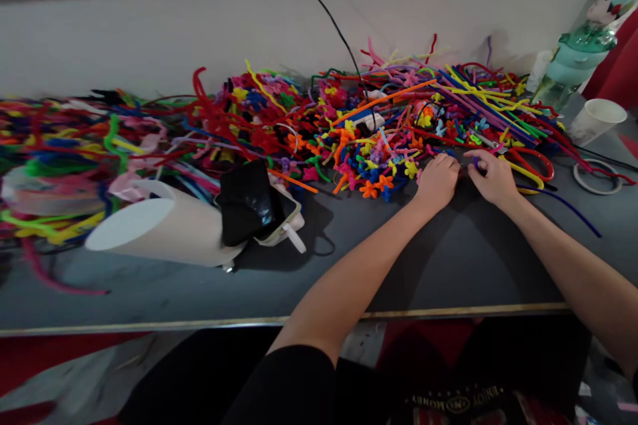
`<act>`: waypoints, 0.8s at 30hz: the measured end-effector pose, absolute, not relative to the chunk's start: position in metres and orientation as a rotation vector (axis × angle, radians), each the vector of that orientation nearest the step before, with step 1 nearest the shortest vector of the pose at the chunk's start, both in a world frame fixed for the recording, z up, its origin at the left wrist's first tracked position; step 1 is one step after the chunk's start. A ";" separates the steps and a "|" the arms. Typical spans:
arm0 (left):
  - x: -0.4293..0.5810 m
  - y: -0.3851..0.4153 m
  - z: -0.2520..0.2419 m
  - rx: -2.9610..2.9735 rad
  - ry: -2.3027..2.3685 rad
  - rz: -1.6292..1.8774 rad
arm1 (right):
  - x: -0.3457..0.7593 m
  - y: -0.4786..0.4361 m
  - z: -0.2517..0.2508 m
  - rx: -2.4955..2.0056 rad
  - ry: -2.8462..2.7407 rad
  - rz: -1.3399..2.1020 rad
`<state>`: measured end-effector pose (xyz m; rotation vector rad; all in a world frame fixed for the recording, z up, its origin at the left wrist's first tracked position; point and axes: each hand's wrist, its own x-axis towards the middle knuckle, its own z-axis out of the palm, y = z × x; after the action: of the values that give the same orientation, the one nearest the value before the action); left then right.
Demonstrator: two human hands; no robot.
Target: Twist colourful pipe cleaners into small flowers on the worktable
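Observation:
My right hand [492, 177] is closed in a pinch on a dark purple pipe cleaner [573, 210], whose tail seems to run out to the right across the table. A short purple bit shows between the thumb and fingers. Close to its left, fingers bent together, is my left hand [438, 179]; whatever it pinches is hidden by the fingers. Small pipe-cleaner flowers, such as an orange flower [369, 189] and a yellow flower [411, 169], lie left of my left hand. A red loop [541, 163] and a yellow loop [531, 179] lie beside my right hand.
Heaped pipe cleaners [269, 96] line the wall. A white holder [174, 226] with a black phone [249, 202] stands left on the grey table [309, 292]. At right are a paper cup [598, 121], a green bottle [578, 56] and a pale ring [598, 176]. A black cable [333, 23] hangs behind.

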<state>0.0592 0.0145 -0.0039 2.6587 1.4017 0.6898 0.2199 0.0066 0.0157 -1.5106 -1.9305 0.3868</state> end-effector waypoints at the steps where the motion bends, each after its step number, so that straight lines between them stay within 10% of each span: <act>1: 0.058 0.016 -0.004 2.632 1.379 0.713 | 0.220 0.007 0.015 -1.505 -1.938 0.395; 24: 0.056 0.017 -0.009 2.637 1.406 0.737 | 0.219 0.009 0.013 -1.551 -1.993 0.404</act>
<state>0.0559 0.0169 -0.0088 2.6366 1.4058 0.7374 0.2189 0.0087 0.0129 -1.5506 -1.9931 0.4044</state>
